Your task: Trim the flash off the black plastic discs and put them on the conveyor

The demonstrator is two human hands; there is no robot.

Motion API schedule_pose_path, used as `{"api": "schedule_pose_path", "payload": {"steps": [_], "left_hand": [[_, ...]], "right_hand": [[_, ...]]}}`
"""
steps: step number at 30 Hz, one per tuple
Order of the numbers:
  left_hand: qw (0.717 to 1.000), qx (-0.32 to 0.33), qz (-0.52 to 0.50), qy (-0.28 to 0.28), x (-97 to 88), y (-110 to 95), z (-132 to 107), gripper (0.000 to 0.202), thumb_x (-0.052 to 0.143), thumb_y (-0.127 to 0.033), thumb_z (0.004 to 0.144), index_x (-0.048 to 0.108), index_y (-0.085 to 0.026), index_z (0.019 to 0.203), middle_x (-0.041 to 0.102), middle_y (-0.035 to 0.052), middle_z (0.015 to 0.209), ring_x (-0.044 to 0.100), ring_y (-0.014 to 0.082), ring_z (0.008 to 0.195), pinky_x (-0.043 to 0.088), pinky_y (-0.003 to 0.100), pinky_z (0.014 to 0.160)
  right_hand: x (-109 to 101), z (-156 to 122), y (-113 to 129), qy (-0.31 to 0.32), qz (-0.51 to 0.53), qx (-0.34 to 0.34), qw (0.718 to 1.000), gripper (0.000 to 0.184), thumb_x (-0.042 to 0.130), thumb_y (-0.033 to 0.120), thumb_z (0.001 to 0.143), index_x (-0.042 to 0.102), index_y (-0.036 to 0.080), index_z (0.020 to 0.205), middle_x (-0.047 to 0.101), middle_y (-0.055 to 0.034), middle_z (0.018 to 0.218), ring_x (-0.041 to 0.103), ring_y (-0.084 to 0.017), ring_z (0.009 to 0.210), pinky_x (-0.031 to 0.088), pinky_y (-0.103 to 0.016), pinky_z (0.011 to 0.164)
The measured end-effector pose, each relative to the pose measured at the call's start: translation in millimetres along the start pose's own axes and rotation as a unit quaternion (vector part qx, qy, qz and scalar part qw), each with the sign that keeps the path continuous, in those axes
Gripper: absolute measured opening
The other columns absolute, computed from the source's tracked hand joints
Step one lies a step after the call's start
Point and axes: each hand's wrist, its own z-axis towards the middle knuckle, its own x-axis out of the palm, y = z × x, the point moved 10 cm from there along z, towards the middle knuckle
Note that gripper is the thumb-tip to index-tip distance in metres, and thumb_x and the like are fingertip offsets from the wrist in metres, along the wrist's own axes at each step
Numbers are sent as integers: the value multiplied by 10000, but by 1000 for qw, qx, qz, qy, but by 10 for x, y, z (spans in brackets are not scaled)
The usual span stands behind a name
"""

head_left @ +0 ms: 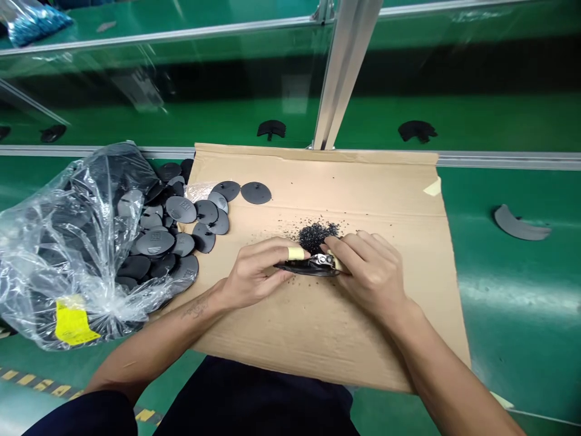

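Note:
Pinched in my left hand is a black oval plastic piece, held nearly edge-on over the cardboard. Yellow tape wraps a finger of this hand. My right hand is closed around a pair of small metal nippers, whose jaws meet the edge of the piece; most of the handles are hidden in the palm. Just beyond both hands lies a pile of small black plastic clippings. Several matching oval pieces lie to the left, two of them apart near the cardboard's far side.
A clear plastic bag full of ovals spills at the left. The cardboard sheet covers the green bench. A curved grey part lies at right. Behind stand a metal post and clear panel, with black parts beyond the rail.

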Motion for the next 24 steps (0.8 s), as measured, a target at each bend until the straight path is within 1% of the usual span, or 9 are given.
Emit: {"api": "schedule_pose_path", "payload": {"steps": [2, 4, 8, 11, 14, 17, 19, 22, 24], "left_hand": [[1000, 1, -2, -4, -1, -6, -15, 233, 653, -128, 910, 714, -156, 1133, 748, 94, 1001, 714, 164, 962, 613, 277, 817], [1000, 4, -5, -5, 0, -17, -27, 233, 660, -133, 908, 715, -158, 1133, 748, 89, 997, 715, 158, 946, 616, 271, 808], [1000, 12, -2, -4, -2, -51, -22, 241, 666, -135, 907, 709, -159, 1143, 748, 86, 989, 713, 153, 935, 612, 263, 801], [1000, 27, 0, -3, -18, -90, 1, 287, 692, -124, 887, 691, -152, 1173, 742, 86, 995, 706, 151, 945, 605, 258, 823], [999, 44, 5, 17, 5, -116, 15, 354, 700, -118, 877, 658, -148, 1227, 727, 90, 1013, 692, 149, 936, 599, 254, 805], [996, 43, 50, 58, 81, -77, 10, 325, 654, -136, 904, 653, -140, 1229, 703, 107, 1021, 679, 166, 925, 595, 275, 766], [993, 41, 87, 71, 101, -42, 4, 297, 634, -151, 916, 659, -137, 1211, 694, 116, 1016, 676, 185, 933, 593, 304, 769], [992, 42, 103, 53, 55, -20, 14, 263, 637, -160, 919, 669, -142, 1179, 693, 111, 1007, 678, 189, 939, 590, 311, 784], [995, 27, 94, 31, 6, 11, 36, 249, 645, -169, 921, 673, -154, 1168, 695, 97, 998, 679, 176, 933, 586, 298, 783]], "right_hand": [[-17, -1, 15, -6, -9, -2, 1000, 115, 582, 111, 931, 676, 167, 896, 609, 1, 626, 453, -135, 605, 292, -305, 582], [-21, -12, 19, -8, -3, -1, 1000, 148, 561, 87, 928, 678, 170, 891, 621, 5, 629, 468, -131, 600, 302, -303, 575], [6, -45, -3, 0, 53, 11, 999, 182, 528, 87, 939, 689, 168, 912, 681, -11, 701, 560, -123, 636, 375, -283, 598], [24, -54, -43, 6, 80, 25, 996, 193, 514, 88, 947, 693, 158, 925, 693, -20, 728, 585, -121, 653, 409, -274, 623], [2, -35, -53, 1, 44, 19, 999, 202, 515, 81, 941, 689, 166, 884, 655, -8, 670, 531, -121, 621, 368, -276, 597], [-9, -11, -30, 0, -8, 0, 1000, 213, 513, 70, 935, 679, 181, 860, 600, 5, 621, 452, -130, 598, 306, -292, 577], [6, -8, -33, 5, -20, -2, 1000, 205, 510, 70, 936, 676, 176, 878, 592, 2, 624, 434, -138, 606, 289, -298, 580], [75, -22, -109, 32, -3, 21, 999, 190, 502, 89, 938, 670, 171, 904, 614, -17, 665, 452, -153, 635, 299, -298, 593], [104, -30, -195, 44, 38, 49, 997, 179, 506, 93, 922, 666, 173, 935, 645, -34, 720, 492, -165, 668, 329, -295, 611]]}}
